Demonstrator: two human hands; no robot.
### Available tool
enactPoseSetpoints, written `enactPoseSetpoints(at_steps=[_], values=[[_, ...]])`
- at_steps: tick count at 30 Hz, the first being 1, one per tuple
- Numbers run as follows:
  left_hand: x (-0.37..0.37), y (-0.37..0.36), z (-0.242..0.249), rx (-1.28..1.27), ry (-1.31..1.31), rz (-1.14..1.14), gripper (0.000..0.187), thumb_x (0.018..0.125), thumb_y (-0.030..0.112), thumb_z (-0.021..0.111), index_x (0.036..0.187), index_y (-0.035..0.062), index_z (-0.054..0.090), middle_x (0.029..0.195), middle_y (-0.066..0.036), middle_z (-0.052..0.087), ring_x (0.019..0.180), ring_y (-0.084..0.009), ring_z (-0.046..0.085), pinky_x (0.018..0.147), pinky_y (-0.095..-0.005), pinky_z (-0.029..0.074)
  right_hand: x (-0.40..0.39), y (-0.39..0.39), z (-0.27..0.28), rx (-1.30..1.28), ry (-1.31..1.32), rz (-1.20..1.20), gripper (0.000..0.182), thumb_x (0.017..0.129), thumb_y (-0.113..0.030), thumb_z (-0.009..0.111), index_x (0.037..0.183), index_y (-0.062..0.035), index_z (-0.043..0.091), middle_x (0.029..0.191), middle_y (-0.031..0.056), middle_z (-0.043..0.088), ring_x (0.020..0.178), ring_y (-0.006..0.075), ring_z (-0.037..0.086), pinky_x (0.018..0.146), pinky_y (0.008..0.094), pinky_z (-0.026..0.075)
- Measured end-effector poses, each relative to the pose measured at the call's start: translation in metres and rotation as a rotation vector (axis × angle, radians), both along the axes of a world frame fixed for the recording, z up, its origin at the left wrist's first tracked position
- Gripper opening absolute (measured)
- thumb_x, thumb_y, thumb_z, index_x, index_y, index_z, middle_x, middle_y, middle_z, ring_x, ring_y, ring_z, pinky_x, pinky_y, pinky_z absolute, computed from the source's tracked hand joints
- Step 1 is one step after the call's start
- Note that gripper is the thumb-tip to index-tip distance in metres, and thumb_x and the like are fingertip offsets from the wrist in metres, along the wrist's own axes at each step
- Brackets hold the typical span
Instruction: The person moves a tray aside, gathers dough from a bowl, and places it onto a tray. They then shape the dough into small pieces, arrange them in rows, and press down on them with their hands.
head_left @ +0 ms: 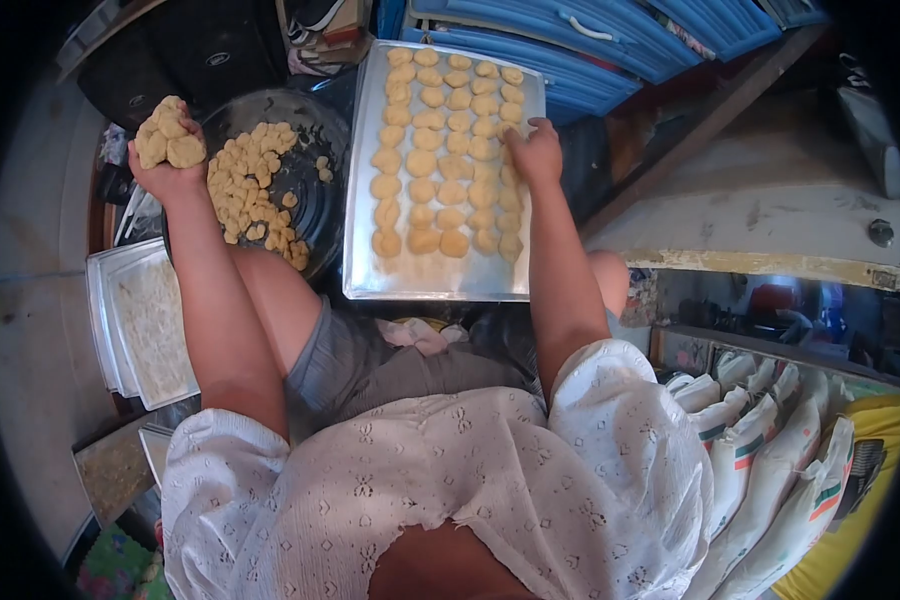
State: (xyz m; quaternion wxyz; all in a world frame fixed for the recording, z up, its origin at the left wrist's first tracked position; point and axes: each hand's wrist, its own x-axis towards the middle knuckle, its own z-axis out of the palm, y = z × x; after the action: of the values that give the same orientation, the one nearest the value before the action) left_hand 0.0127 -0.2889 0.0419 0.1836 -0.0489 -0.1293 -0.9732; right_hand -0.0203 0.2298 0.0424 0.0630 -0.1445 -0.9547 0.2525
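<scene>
My left hand is raised at the left, cupped around a clump of pale yellow dough balls. Below and beside it, a round dark basin holds a heap of similar dough pieces. A shiny metal baking tray lies in front of me with several columns of dough balls on it. Over the tray's right edge, my right hand has its thumb and fingers at a dough ball in the rightmost column. Part of that ball is hidden by the fingers.
Stacked metal trays stand at my left. Blue drawers are beyond the baking tray, and black speaker-like boxes are at the far left. A worn wooden surface and several white printed packages are on the right.
</scene>
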Motion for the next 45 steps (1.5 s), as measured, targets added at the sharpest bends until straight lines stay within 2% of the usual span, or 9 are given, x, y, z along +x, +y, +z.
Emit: enactPoseSetpoints(at_steps=[2, 5, 11, 17, 20, 37, 38, 42, 45], values=[[-0.001, 0.001, -0.001, -0.022, 0.003, 0.006, 0.065, 0.085, 0.045, 0.04, 0.128, -0.0041, 0.04, 0.127, -0.026, 0.044, 0.107, -0.0396, 0.051, 0.076, -0.0413, 0.05, -0.011, -0.001, -0.006, -0.029, 0.064, 0.009, 0.061, 0.068, -0.043, 0.069, 0.117, -0.0085, 0.055, 0.115, 0.0156, 0.058, 0.102, 0.0316, 0.058, 0.083, 0.0413, 0.048], [-0.003, 0.002, -0.002, -0.027, 0.017, 0.0, 0.068, 0.084, 0.044, 0.042, 0.13, -0.0052, 0.038, 0.129, -0.026, 0.043, 0.109, -0.04, 0.05, 0.077, -0.041, 0.049, -0.02, -0.002, -0.012, -0.02, -0.016, 0.049, 0.06, 0.067, -0.034, 0.071, 0.117, -0.0048, 0.055, 0.116, 0.0171, 0.058, 0.105, 0.0331, 0.057, 0.086, 0.0401, 0.047], [-0.005, -0.001, -0.003, -0.035, 0.044, -0.031, 0.067, 0.085, 0.044, 0.041, 0.13, -0.0053, 0.038, 0.129, -0.027, 0.043, 0.108, -0.0398, 0.05, 0.078, -0.0411, 0.05, -0.022, 0.003, -0.014, -0.037, 0.025, 0.082, 0.054, 0.067, -0.029, 0.069, 0.115, -0.0068, 0.056, 0.114, 0.0164, 0.058, 0.102, 0.0323, 0.058, 0.085, 0.0398, 0.048], [-0.004, 0.004, 0.003, -0.005, 0.028, -0.021, 0.064, 0.086, 0.044, 0.039, 0.128, -0.0037, 0.04, 0.128, -0.026, 0.044, 0.107, -0.0399, 0.051, 0.077, -0.0417, 0.05, -0.023, -0.003, -0.013, 0.084, 0.056, -0.026, 0.055, 0.069, -0.032, 0.068, 0.118, -0.0105, 0.054, 0.113, 0.0121, 0.057, 0.109, 0.0317, 0.053, 0.09, 0.0434, 0.043], [-0.003, 0.008, 0.005, -0.001, 0.03, -0.027, 0.061, 0.087, 0.043, 0.037, 0.127, -0.0022, 0.042, 0.128, -0.024, 0.044, 0.107, -0.0396, 0.051, 0.076, -0.0421, 0.05, -0.031, -0.006, -0.014, 0.04, 0.105, -0.053, 0.058, 0.068, -0.035, 0.069, 0.12, -0.0117, 0.053, 0.114, 0.0111, 0.057, 0.112, 0.0317, 0.05, 0.092, 0.046, 0.04], [-0.008, 0.006, 0.005, -0.024, 0.024, -0.024, 0.06, 0.087, 0.043, 0.038, 0.126, -0.0019, 0.043, 0.128, -0.024, 0.044, 0.107, -0.0405, 0.051, 0.076, -0.0423, 0.051, -0.068, -0.004, -0.021, 0.015, 0.116, 0.033, 0.052, 0.067, -0.029, 0.064, 0.116, -0.0126, 0.058, 0.115, 0.0098, 0.059, 0.11, 0.0316, 0.051, 0.092, 0.0485, 0.036], [-0.008, 0.005, 0.004, -0.048, 0.034, -0.021, 0.065, 0.086, 0.045, 0.038, 0.129, -0.0038, 0.039, 0.129, -0.026, 0.042, 0.108, -0.0404, 0.05, 0.077, -0.0415, 0.05, -0.069, -0.002, -0.021, 0.019, 0.115, 0.049, 0.052, 0.067, -0.029, 0.064, 0.116, -0.0125, 0.058, 0.115, 0.0098, 0.059, 0.11, 0.0319, 0.051, 0.092, 0.0489, 0.036], [-0.01, 0.004, 0.003, -0.04, 0.068, -0.052, 0.07, 0.085, 0.046, 0.039, 0.132, -0.0057, 0.034, 0.13, -0.028, 0.039, 0.11, -0.0402, 0.048, 0.08, -0.0411, 0.049, -0.069, 0.008, -0.021, -0.076, 0.197, -0.005, 0.05, 0.066, -0.029, 0.067, 0.111, -0.0085, 0.059, 0.109, 0.0147, 0.06, 0.103, 0.0319, 0.056, 0.087, 0.0429, 0.043], [-0.012, 0.003, 0.002, -0.036, 0.046, -0.048, 0.069, 0.084, 0.045, 0.039, 0.132, -0.0051, 0.035, 0.131, -0.029, 0.039, 0.11, -0.0402, 0.047, 0.08, -0.0408, 0.048, -0.065, 0.017, -0.019, -0.065, 0.092, 0.059, 0.049, 0.066, -0.029, 0.069, 0.109, -0.0067, 0.06, 0.099, 0.016, 0.062, 0.094, 0.0307, 0.059, 0.08, 0.0381, 0.047]])
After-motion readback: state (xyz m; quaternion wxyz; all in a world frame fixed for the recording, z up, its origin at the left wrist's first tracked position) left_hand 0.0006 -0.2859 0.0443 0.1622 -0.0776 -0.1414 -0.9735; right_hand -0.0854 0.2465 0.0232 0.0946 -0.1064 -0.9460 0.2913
